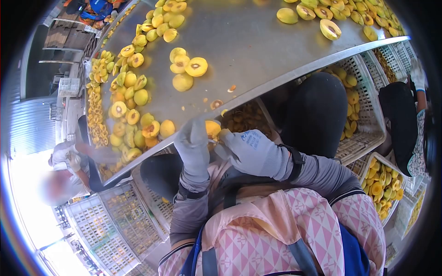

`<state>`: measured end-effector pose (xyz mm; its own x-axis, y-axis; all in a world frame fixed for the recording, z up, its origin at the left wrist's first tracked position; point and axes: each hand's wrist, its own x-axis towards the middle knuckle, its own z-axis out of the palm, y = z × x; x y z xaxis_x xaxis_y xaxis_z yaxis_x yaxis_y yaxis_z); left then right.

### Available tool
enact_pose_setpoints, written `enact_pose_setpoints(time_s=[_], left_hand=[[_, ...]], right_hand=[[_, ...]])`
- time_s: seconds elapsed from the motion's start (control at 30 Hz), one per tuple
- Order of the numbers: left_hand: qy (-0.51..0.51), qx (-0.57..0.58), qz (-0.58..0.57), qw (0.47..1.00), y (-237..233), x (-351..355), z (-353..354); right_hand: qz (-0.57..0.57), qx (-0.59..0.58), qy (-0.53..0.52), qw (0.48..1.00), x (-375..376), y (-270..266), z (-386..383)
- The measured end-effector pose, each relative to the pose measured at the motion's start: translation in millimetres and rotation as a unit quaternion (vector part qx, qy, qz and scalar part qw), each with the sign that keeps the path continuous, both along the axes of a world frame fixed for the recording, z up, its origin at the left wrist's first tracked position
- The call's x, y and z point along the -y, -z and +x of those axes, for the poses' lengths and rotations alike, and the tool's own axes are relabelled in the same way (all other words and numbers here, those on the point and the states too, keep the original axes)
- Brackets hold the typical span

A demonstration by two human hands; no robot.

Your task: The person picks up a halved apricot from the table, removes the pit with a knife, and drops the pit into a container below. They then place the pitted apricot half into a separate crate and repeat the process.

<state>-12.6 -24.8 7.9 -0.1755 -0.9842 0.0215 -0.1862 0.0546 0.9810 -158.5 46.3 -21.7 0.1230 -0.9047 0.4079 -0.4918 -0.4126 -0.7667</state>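
My left hand (193, 143), in a grey glove, is closed around a yellow peach half (212, 128) just off the table's near edge. Its cut face shows an orange-brown hollow. My right hand (258, 154), also gloved, has its fingers pinched together against the lower right side of that peach half. Something thin shows near its fingertips, but what it holds is mostly hidden. Beyond my hands, on the metal table (244, 50), lie a small group of peach halves (197, 67), some with the pit in, and a loose pit piece (216, 104).
Piles of peach halves lie at the table's left (130, 110) and far right. Below the edge, a dark container (246, 117) sits between my knees. Crates of fruit (361, 133) stand at right, crates (124, 216) at left. Co-workers sit at left (73, 161) and right (398, 124).
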Motion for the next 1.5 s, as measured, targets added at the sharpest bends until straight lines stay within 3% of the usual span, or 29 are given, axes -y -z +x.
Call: enact_pose_setpoints(time_s=[0.1,0.17,0.47,0.57,0.63,0.7,0.77,0.8,0.87,0.9,0.97,1.0,1.1,1.2,1.27,1.33,1.5], left_hand=[[0.049,0.047,0.019,0.998,2.7,6.4,8.5],[0.054,0.015,0.031,0.998,3.3,6.2,6.6],[0.054,0.019,-0.005,0.998,6.9,3.4,8.0],[0.047,-0.007,-0.021,0.999,9.9,-0.3,4.1],[0.037,0.001,-0.006,0.999,6.7,-0.8,2.7],[0.035,0.038,0.034,0.998,-1.8,1.7,-1.1],[0.004,-0.010,0.041,0.999,5.9,2.2,-3.2],[-0.013,-0.033,0.045,0.998,11.1,1.7,-3.6],[-0.036,0.039,0.004,0.999,17.4,-2.0,-5.0],[-0.047,0.076,-0.016,0.996,18.3,-3.3,-5.2],[-0.019,0.033,-0.022,0.999,17.1,-6.7,-3.5],[-0.005,0.010,-0.024,1.000,16.9,-8.1,-3.6],[0.021,0.098,-0.092,0.991,17.6,-4.6,0.9],[-0.043,-0.060,0.095,0.993,10.6,-7.0,-2.9],[-0.023,0.068,0.006,0.997,21.5,-5.3,4.9],[-0.009,0.081,-0.022,0.996,21.5,-6.3,4.7],[-0.013,-0.085,0.041,0.995,16.2,-15.7,1.6]], right_hand=[[-0.019,-0.016,0.006,1.000,-1.1,-0.8,0.8],[-0.014,-0.013,0.005,1.000,-1.3,1.1,0.2],[0.139,0.105,-0.054,0.983,1.2,10.7,5.8],[0.294,0.310,-0.159,0.890,9.1,-15.5,-5.3],[0.390,0.334,-0.180,0.839,14.2,-24.4,-12.6],[0.418,0.342,-0.182,0.822,14.3,-24.9,-14.0],[0.383,0.335,-0.169,0.844,12.8,-13.5,-8.8],[0.335,0.259,-0.127,0.897,10.3,-6.5,-4.5],[0.229,0.102,-0.041,0.967,3.0,4.4,3.7],[0.258,0.157,-0.081,0.950,3.4,3.8,2.0],[0.311,0.267,-0.154,0.899,7.7,0.4,-5.2],[0.345,0.289,-0.156,0.879,8.0,-5.8,-8.8],[0.424,0.335,-0.175,0.823,9.6,-18.4,-15.1],[0.454,0.354,-0.189,0.795,10.5,-14.8,-21.0],[0.469,0.367,-0.183,0.783,9.9,-17.4,-21.4],[0.488,0.380,-0.201,0.760,10.5,-17.3,-22.9],[0.532,0.414,-0.227,0.703,8.6,-20.3,-22.3]])
